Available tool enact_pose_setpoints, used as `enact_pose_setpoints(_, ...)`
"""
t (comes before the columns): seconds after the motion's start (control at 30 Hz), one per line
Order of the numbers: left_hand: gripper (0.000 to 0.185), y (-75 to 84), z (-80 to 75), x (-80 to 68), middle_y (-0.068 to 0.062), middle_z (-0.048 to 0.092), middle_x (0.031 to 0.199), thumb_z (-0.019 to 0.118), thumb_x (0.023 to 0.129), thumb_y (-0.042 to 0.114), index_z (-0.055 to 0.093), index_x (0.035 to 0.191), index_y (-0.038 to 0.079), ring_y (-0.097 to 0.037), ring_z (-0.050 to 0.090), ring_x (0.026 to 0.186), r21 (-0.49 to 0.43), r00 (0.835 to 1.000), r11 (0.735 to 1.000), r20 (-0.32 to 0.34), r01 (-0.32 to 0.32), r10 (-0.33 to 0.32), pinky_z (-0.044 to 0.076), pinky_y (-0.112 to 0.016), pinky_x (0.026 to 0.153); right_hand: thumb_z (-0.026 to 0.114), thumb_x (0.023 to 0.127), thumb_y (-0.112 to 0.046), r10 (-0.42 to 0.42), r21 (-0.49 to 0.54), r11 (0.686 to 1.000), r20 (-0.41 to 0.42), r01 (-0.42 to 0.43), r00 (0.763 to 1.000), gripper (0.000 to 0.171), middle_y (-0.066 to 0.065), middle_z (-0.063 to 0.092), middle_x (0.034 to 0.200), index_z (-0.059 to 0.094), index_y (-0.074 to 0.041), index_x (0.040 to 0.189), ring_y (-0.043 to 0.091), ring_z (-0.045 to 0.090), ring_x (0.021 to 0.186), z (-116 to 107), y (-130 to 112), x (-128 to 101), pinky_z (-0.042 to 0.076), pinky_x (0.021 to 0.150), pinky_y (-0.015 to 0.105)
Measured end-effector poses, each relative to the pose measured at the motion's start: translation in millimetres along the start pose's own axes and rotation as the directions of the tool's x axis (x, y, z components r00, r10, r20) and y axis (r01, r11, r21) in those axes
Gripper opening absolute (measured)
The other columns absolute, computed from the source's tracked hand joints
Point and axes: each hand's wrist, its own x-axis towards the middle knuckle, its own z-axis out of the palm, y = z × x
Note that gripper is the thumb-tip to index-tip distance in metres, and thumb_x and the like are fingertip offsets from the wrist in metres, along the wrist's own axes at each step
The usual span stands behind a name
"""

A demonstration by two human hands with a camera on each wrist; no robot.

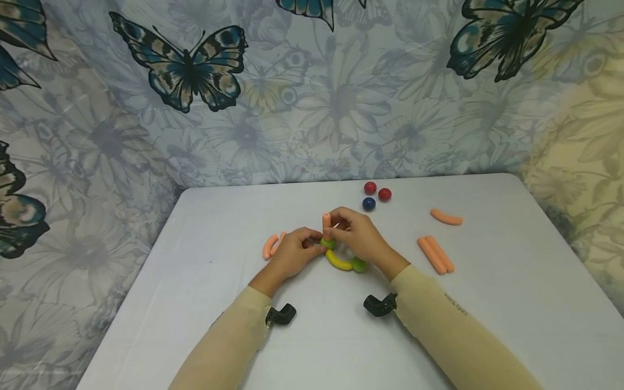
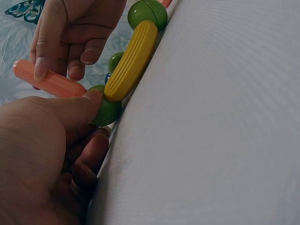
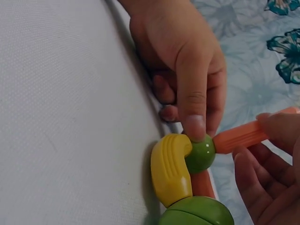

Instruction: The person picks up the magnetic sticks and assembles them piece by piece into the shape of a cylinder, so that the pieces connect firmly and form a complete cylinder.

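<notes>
Two hands meet mid-table. Head view: right hand (image 1: 358, 236) pinches an orange stick (image 1: 326, 220), standing upright at a green ball (image 1: 327, 244) gripped by the left hand (image 1: 294, 253). Yellow curved piece (image 1: 338, 261) runs from that ball to a second green ball (image 1: 359, 265), all near the centre of the white table (image 1: 161, 303). Two red balls (image 1: 384, 194) and a blue ball (image 1: 369, 203) sit toward the far edge; straight orange sticks (image 1: 435, 254) lie off to the right.

Left wrist view: orange stick is ribbed, matte, lower end against the glossy green ball. Yellow piece is grooved lengthwise, bowed, a ball at each end. Left thumb presses the near ball.

Right wrist view: left thumb and fingers clasp the ball; right thumb and fingers hold the stick, tilted in this view. Second ball shows a seam line.
</notes>
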Motion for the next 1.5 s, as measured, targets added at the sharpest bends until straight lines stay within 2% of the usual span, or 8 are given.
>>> enact_pose_setpoints(0.23, 0.029, -0.5, 0.0, -0.1, 0.006, 0.068, 0.098, 0.085, 0.099, 0.027, 0.08, 0.124, 0.012, -0.013, 0.062, 0.083, 0.005, 1.0, 1.0, 0.0, -0.014, 0.014, 0.052, -0.031, 0.074, 0.076, 0.106, -0.016, 0.015, -0.058, 0.998, 0.009, -0.014, 1.0, 0.025, 0.001, 0.073, 0.113, 0.072, -0.013, 0.13, 0.023, 0.066, 0.099, 0, -5, 2, 0.055, 0.082, 0.042)
enact_pose_setpoints(0.53, 0.027, -0.8, 0.7, 0.0, 0.006, 0.069, 0.099, 0.085, 0.099, 0.025, 0.08, 0.122, 0.011, -0.012, 0.061, 0.082, 0.026, 0.999, 0.999, -0.013, -0.039, 0.04, 0.052, -0.03, 0.073, 0.076, 0.106, -0.014, -0.018, -0.064, 0.998, 0.031, 0.02, 0.999, 0.025, 0.003, 0.073, 0.114, 0.073, -0.012, 0.131, 0.023, 0.066, 0.097, 0, -5, 3, 0.054, 0.081, 0.041)
enact_pose_setpoints(0.73, 0.028, -0.1, -0.3, -0.6, 0.006, 0.069, 0.101, 0.085, 0.1, 0.027, 0.08, 0.123, 0.012, -0.012, 0.062, 0.084, 0.03, 1.0, 0.999, -0.003, -0.026, 0.026, 0.053, -0.031, 0.074, 0.076, 0.106, -0.017, -0.011, -0.055, 0.998, 0.036, 0.013, 0.999, 0.027, 0.004, 0.072, 0.119, 0.072, -0.012, 0.133, 0.023, 0.067, 0.1, -3, -6, 4, 0.055, 0.084, 0.043)
enact_pose_setpoints(0.9, 0.029, 0.0, 0.0, -0.2, 0.006, 0.069, 0.102, 0.085, 0.1, 0.027, 0.08, 0.124, 0.011, -0.012, 0.063, 0.085, 0.02, 1.0, 1.0, -0.005, -0.022, 0.022, 0.053, -0.031, 0.075, 0.073, 0.108, -0.024, -0.018, -0.049, 0.999, 0.009, 0.018, 1.0, 0.03, 0.003, 0.072, 0.122, 0.071, -0.014, 0.136, 0.024, 0.067, 0.103, -9, -10, 1, 0.055, 0.085, 0.045)
enact_pose_setpoints(1.07, 0.03, -0.9, 0.7, -0.2, 0.006, 0.069, 0.101, 0.085, 0.1, 0.029, 0.08, 0.124, 0.012, -0.013, 0.062, 0.084, 0.002, 1.0, 1.0, -0.009, -0.024, 0.024, 0.053, -0.032, 0.074, 0.073, 0.108, -0.034, -0.025, -0.019, 1.0, -0.049, 0.025, 0.998, 0.035, 0.003, 0.071, 0.122, 0.071, -0.012, 0.136, 0.025, 0.067, 0.103, -23, -9, -8, 0.055, 0.084, 0.045)
enact_pose_setpoints(1.2, 0.031, -1.3, 1.3, -0.8, 0.005, 0.069, 0.105, 0.084, 0.1, 0.03, 0.079, 0.126, 0.013, -0.014, 0.062, 0.086, -0.001, 1.0, 1.0, -0.014, -0.021, 0.021, 0.053, -0.033, 0.075, 0.073, 0.108, -0.033, -0.02, 0.0, 1.0, -0.093, 0.02, 0.996, 0.036, 0.007, 0.07, 0.123, 0.07, -0.01, 0.136, 0.027, 0.066, 0.102, -38, -3, -22, 0.055, 0.085, 0.044)
enact_pose_setpoints(1.5, 0.033, -2.2, 1.4, -0.2, 0.006, 0.07, 0.112, 0.085, 0.1, 0.031, 0.079, 0.129, 0.016, -0.014, 0.063, 0.086, -0.019, 0.999, 0.999, -0.018, -0.033, 0.032, 0.054, -0.033, 0.076, 0.069, 0.111, -0.029, -0.012, -0.075, 0.997, -0.195, -0.003, 0.981, 0.035, 0.01, 0.072, 0.117, 0.069, -0.004, 0.136, 0.029, 0.067, 0.097, -83, 23, -61, 0.053, 0.074, 0.03)
